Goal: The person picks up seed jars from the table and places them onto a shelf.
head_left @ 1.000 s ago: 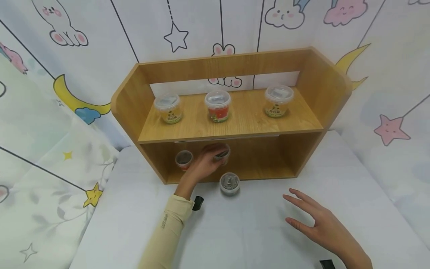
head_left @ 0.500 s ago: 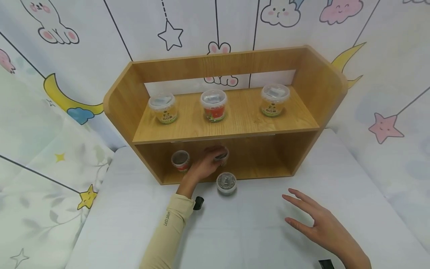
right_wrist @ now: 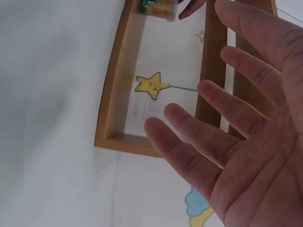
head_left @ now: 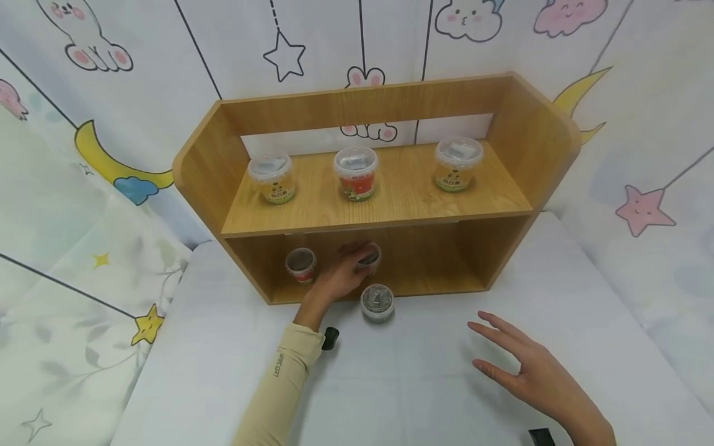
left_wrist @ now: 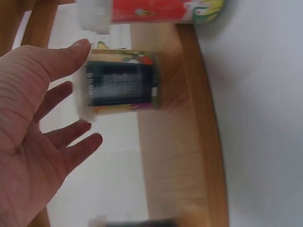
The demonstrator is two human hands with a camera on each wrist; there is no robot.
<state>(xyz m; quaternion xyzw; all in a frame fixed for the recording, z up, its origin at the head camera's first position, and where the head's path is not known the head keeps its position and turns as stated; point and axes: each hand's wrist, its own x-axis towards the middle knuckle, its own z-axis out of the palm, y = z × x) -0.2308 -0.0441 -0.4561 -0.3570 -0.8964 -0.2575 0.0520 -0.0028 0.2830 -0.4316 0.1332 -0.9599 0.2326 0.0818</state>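
Observation:
My left hand [head_left: 338, 272] reaches into the lower compartment of the wooden shelf and grips a clear plastic cup [head_left: 370, 257] around its lid. In the left wrist view, this cup [left_wrist: 123, 80] looks blurred, showing a dark printed label, with the thumb at one side of the lid and the fingers at the other. A second lidded cup [head_left: 377, 303] stands on the table just before the shelf; its red label [left_wrist: 151, 10] shows in the left wrist view. Over the table at the right, my right hand [head_left: 538, 371] hovers with fingers spread, holding nothing.
The two-level wooden shelf [head_left: 379, 224] stands at the back of the white table [head_left: 435, 371]. Three lidded cups stand on its upper board: yellow [head_left: 272, 179], red [head_left: 357, 174] and yellow [head_left: 457, 166]. Another red cup [head_left: 301, 266] is in the lower left corner.
The view has shifted slightly. My left hand stays at the same cup in the lower compartment, and my right hand keeps its pose. No cup has visibly changed place.

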